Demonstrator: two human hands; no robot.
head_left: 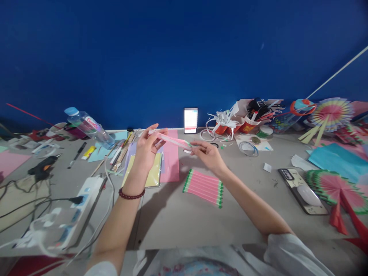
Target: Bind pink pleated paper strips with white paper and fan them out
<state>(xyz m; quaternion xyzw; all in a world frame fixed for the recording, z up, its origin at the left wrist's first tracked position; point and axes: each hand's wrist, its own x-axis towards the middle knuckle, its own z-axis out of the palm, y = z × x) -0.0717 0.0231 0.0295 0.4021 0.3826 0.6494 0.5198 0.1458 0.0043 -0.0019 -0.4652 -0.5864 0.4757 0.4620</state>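
Observation:
A narrow folded paper strip (174,140), pink with white and a green tip, is stretched in the air between my two hands. My left hand (148,143) pinches its left end, some fingers raised. At the right end, the thumb and fingers of my right hand (208,153) are closed on the strip near its green tip. Below, on the table, lies a pleated pink paper (204,186) with green edges on both sides. Under and beside my left forearm are a yellow paper pack (152,172) and a pink sheet (171,168).
A phone (190,120) with a lit, blurred screen leans against the blue wall. Paper cups (249,125) with tools and white strips stand back right. At right lie a second phone (303,191) and a watermelon-coloured paper fan (339,188). A power strip (82,211), glue gun (44,166) and bottle (92,128) are left.

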